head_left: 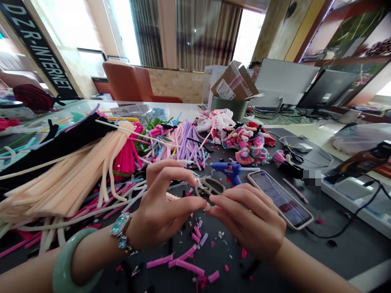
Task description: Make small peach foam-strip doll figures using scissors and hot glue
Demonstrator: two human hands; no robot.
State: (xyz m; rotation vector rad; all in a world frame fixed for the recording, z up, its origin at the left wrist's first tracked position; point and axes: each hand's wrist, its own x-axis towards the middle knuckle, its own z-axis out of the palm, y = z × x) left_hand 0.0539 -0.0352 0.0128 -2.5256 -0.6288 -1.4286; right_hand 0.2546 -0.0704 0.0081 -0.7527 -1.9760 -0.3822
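My left hand [165, 203], with a bracelet and a green bangle at the wrist, is raised over the table's middle, its thumb and forefinger apart. Its thumb tip meets the fingertips of my right hand [250, 215], which are pinched together. A tiny pale bit shows at that meeting point, too small to make out. Just behind the fingertips lie scissors [214, 186] with dark handles. Beyond them rests a blue glue gun [229, 170]. A lit phone [281, 199] lies right of my right hand.
Peach fuzzy stems [76, 179] heap up at the left, with purple stems [191, 142] behind. Small dolls [246, 142] lie at the back right. Pink cut pieces [186, 260] are scattered in front. A white power strip [360, 203] runs along the right. A person sits behind monitors.
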